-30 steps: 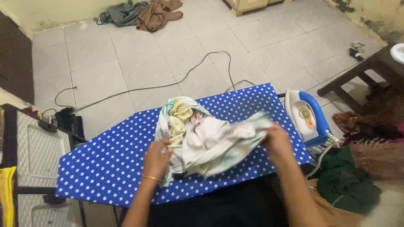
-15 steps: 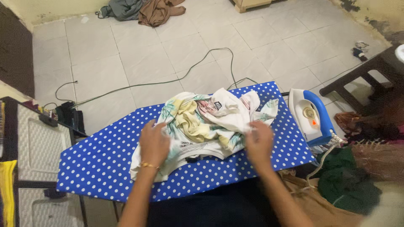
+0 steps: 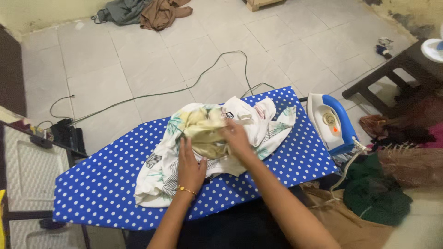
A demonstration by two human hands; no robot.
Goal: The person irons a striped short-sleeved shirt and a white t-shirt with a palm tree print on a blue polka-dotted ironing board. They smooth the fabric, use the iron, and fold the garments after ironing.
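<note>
Shifting inward, both hands (image 3: 212,152) regrip shirt (image 3: 207,147).

Under the left hand (image 3: 190,167) lies a white shirt (image 3: 210,147) printed with pale green leaves and grey stripes; its inner side, by the right hand (image 3: 235,137), is pale yellow with a small black label. On the left wrist sits a thin gold bracelet (image 3: 186,189). Beneath both hands spreads a bright blue ironing board cover (image 3: 101,184) with white dots. Right of the right hand stands a white and blue iron (image 3: 331,123) with an orange spot. Far beyond the hands, grey and brown clothes (image 3: 143,11) lie on pale tiles (image 3: 92,69), crossed by a dark green cord (image 3: 184,90). Lower right of the hands, a dark green cloth (image 3: 376,196).
</note>
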